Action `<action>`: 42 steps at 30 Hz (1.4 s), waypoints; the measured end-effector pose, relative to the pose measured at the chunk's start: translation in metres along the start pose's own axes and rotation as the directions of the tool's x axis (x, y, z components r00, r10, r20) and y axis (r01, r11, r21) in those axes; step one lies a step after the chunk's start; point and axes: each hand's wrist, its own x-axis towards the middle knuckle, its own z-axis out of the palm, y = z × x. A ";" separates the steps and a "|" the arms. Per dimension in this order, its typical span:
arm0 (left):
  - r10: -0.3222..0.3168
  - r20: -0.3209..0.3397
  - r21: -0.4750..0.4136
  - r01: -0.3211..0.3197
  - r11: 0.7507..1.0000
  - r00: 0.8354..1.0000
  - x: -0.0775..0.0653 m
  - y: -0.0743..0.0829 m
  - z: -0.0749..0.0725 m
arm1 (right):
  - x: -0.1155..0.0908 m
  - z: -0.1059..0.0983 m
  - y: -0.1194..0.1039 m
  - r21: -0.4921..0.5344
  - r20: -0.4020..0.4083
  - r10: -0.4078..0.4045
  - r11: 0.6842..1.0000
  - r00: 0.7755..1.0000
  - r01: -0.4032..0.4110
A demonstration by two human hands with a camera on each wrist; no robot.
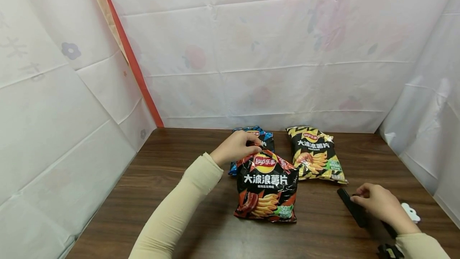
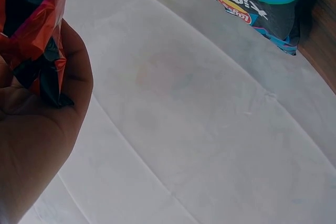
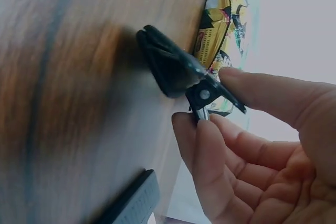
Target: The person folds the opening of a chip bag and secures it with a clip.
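My left hand (image 1: 233, 148) grips the gathered top corner of a black-and-red chip bag (image 1: 267, 191), which stands upright with its front facing me. In the left wrist view, the crinkled end of that bag lies within the curled fingers. My right hand (image 1: 382, 207) is low over the table at the right, pinching a black bag clip (image 3: 168, 61) by its handles between thumb and fingers. The clip's long jaws look nearly closed, with nothing between them. Behind the held bag lies a blue chip bag (image 1: 270, 143), partly hidden by it and my left hand.
A yellow-and-black chip bag (image 1: 314, 157) lies at the back right of the wooden table (image 1: 143, 195). Near my right hand are another dark bar (image 3: 137, 200) and a white flower-shaped piece (image 1: 411, 213). Pale patterned sheets (image 1: 251, 51) hang around the back and sides.
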 end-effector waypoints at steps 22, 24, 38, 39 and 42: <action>0.013 -0.002 0.002 -0.013 1.000 1.000 0.000 -0.001 0.000 | 0.001 -0.026 -0.041 0.127 -0.063 -0.116 0.984 0.991 0.123; 0.013 -0.004 0.001 -0.013 1.000 1.000 0.000 -0.001 0.000 | 0.001 -0.028 -0.048 0.117 -0.101 -0.132 0.983 0.986 0.144; -0.013 -0.008 0.007 0.013 1.000 1.000 -0.002 0.003 0.000 | 0.003 -0.046 -0.091 0.110 -0.173 -0.230 0.962 0.958 0.251; -0.014 -0.008 0.010 0.014 1.000 1.000 -0.002 0.003 0.000 | 0.004 -0.048 -0.094 0.106 -0.172 -0.238 0.960 0.956 0.258; -0.011 -0.009 0.013 0.011 1.000 1.000 -0.002 0.003 0.001 | 0.005 -0.051 -0.103 0.092 -0.181 -0.268 0.953 0.946 0.287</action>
